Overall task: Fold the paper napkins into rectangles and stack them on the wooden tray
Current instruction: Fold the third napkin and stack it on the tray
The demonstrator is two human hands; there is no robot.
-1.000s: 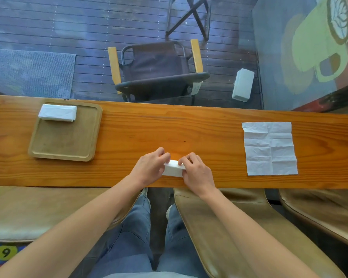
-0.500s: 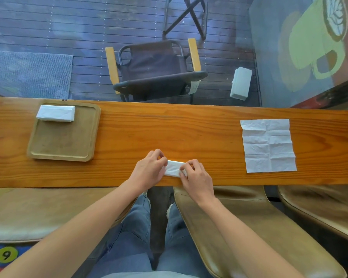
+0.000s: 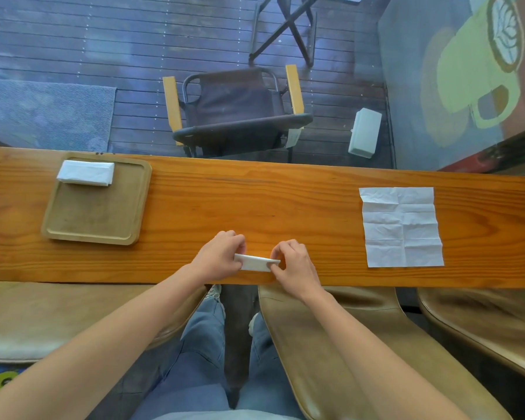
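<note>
1. The step in hand looks like the last crease on one napkin: the left hand pinches its left end and the right hand pinches its right end, fingers curled onto the paper.
2. This napkin is a narrow white strip, thick with layers, lying at the near edge of the desk, right of the tray and well apart from it.
3. Next, I judge, it must be pressed flat, then carried left onto the folded napkin at the tray's far edge, edges squared.
4. A flat sheet, white, creased into a grid, lies unfolded far right of the tray; it waits its turn.
</note>
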